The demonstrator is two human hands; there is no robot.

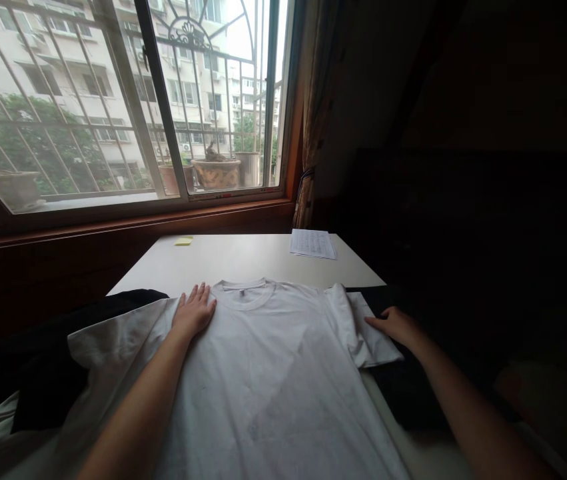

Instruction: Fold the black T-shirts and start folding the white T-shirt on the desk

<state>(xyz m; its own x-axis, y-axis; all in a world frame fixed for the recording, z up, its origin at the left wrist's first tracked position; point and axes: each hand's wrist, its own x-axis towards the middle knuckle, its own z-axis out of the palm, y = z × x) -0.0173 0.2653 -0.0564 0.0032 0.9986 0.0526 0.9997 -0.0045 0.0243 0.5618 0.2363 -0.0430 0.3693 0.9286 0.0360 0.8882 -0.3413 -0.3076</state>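
Observation:
A white T-shirt [263, 373] lies spread on the white table, its round collar at the far end. My left hand [194, 312] rests flat on the shirt's left shoulder area beside the collar, fingers stretched out. At the right sleeve [376, 337], my right hand [398, 325] has its thumb on the fabric near the outer edge; the other fingers are curled and partly hidden. This sleeve is bunched near the shoulder. The left sleeve [113, 327] extends past the table's left side over dark cloth.
Papers [313, 244] and a yellow sticky note [184, 241] lie on the far part of the table [233, 257]. Dark fabric hangs at the left [53, 380] and right [408, 393] sides. Beyond are a barred window [128, 100] and a tied curtain [308, 180].

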